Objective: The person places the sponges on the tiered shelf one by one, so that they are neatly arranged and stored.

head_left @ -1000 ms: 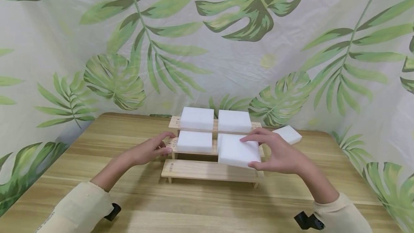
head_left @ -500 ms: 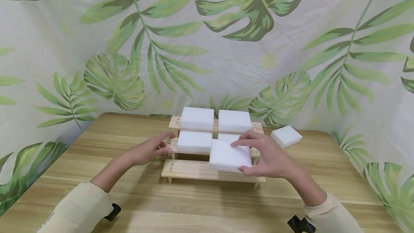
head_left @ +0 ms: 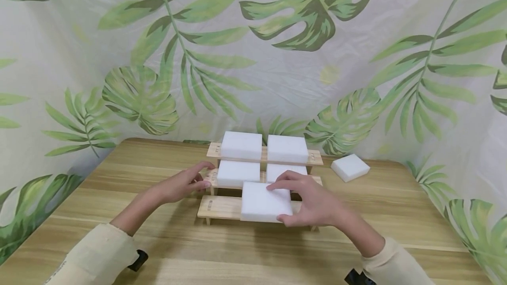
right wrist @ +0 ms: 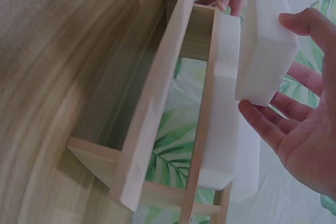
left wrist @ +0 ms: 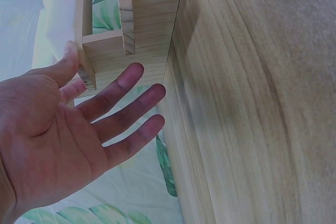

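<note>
In the head view a three-tier wooden stand (head_left: 222, 208) holds white foam blocks. A pair, including one block (head_left: 241, 143), is on the top tier. Another two, including a block (head_left: 238, 173), lie on the middle tier. My right hand (head_left: 313, 201) pinches another foam block (head_left: 263, 201) between thumb and fingers. It hangs in front of and above the lowest tier, apart from that shelf in the right wrist view. At the stand's left end, my left hand (head_left: 180, 184) holds the middle shelf's edge with thumb and index finger; its other fingers (left wrist: 123, 114) stay extended.
One loose foam block (head_left: 350, 167) lies on the table (head_left: 190, 250) to the right of the stand. Behind the table hangs a leaf-patterned cloth (head_left: 277, 87). Black wrist devices (head_left: 137, 260) sit by both sleeves.
My right hand has carried the foam block left and toward me, from before the middle tier to over the lowest one. The left hand stays put.
</note>
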`<state>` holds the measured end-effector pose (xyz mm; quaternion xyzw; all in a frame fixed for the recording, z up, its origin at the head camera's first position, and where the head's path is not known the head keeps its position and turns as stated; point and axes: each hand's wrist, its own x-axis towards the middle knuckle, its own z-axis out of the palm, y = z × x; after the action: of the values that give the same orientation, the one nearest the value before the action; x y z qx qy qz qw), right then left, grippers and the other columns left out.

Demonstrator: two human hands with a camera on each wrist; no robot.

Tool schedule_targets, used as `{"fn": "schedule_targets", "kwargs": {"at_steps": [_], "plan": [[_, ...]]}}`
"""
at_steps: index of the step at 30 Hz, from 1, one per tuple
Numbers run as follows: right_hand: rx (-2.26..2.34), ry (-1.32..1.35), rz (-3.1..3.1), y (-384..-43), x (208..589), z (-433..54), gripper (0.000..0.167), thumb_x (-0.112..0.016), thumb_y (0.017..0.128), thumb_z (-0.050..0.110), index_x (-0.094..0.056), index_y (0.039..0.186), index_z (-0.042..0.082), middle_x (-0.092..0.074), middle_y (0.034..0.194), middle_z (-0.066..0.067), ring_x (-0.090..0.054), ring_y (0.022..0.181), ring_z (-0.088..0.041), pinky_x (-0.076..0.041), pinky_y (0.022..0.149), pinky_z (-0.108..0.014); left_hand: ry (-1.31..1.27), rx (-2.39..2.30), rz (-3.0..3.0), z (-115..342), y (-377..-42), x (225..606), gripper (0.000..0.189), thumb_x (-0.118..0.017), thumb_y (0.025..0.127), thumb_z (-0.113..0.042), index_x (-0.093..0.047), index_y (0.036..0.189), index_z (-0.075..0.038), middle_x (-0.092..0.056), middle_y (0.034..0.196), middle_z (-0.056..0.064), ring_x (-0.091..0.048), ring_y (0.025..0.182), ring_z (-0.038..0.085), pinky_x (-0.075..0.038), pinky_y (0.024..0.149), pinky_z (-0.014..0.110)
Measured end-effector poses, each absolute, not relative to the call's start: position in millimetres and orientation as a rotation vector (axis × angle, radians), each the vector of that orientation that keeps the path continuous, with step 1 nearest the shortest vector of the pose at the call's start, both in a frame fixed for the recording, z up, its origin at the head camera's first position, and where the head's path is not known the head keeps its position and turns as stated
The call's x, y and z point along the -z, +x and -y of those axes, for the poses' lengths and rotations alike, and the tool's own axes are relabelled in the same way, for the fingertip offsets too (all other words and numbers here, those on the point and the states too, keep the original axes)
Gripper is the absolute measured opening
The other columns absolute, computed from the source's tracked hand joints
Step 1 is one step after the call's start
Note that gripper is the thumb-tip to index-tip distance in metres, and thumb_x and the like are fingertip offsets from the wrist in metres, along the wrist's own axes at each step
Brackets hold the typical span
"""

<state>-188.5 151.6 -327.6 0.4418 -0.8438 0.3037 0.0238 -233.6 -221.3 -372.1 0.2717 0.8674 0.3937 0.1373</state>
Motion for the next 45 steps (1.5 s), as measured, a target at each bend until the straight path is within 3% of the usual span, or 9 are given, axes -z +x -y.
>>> {"fn": "schedule_targets", "kwargs": {"at_steps": [9, 17, 27, 37, 45], "plan": [[-0.853, 1.334, 2.702, -180, 337, -131, 0.049, -0.084, 0.081, 0.027, -0.069, 0.126, 0.016, -0.065, 0.124, 0.004, -0.063, 0.113, -0.013, -0.053, 0.094, -0.039, 0.781, -1.153, -2.503, 221, -233, 372, 0.05, -0.053, 0.11, -0.022, -0.035, 0.151, 0.0, -0.069, 0.101, 0.013, -0.066, 0.099, 0.032, -0.052, 0.083, 0.051], [-0.698, 1.359, 2.656, -179, 352, -115, 0.045, -0.088, 0.08, 0.027, -0.071, 0.119, 0.013, -0.069, 0.122, -0.002, -0.064, 0.115, -0.017, -0.051, 0.1, -0.037, 0.778, -1.149, -2.5, 221, -232, 371, 0.05, -0.053, 0.11, -0.022, -0.034, 0.151, 0.0, -0.068, 0.102, 0.013, -0.066, 0.099, 0.031, -0.052, 0.083, 0.051], [-0.634, 1.175, 2.901, -175, 363, -102, 0.042, -0.086, 0.086, 0.032, -0.071, 0.123, 0.016, -0.063, 0.139, -0.007, -0.058, 0.131, -0.027, -0.053, 0.1, -0.044, 0.777, -1.145, -2.503, 221, -232, 371, 0.051, -0.053, 0.11, -0.022, -0.034, 0.151, 0.001, -0.069, 0.102, 0.013, -0.066, 0.099, 0.032, -0.052, 0.083, 0.052], [-0.727, 1.167, 2.928, -174, 366, -105, 0.041, -0.083, 0.09, 0.029, -0.069, 0.127, 0.016, -0.061, 0.139, -0.008, -0.055, 0.132, -0.027, -0.048, 0.106, -0.044, 0.784, -1.138, -2.508, 221, -233, 372, 0.051, -0.053, 0.11, -0.023, -0.034, 0.151, 0.0, -0.069, 0.102, 0.012, -0.066, 0.099, 0.031, -0.052, 0.083, 0.051], [-0.827, 1.227, 2.963, -173, 359, -112, 0.044, -0.077, 0.095, 0.026, -0.065, 0.136, 0.014, -0.064, 0.132, -0.006, -0.057, 0.124, -0.024, -0.047, 0.104, -0.046, 0.775, -1.141, -2.505, 220, -233, 372, 0.051, -0.053, 0.11, -0.022, -0.034, 0.152, 0.0, -0.069, 0.101, 0.012, -0.066, 0.1, 0.033, -0.052, 0.083, 0.052]]}}
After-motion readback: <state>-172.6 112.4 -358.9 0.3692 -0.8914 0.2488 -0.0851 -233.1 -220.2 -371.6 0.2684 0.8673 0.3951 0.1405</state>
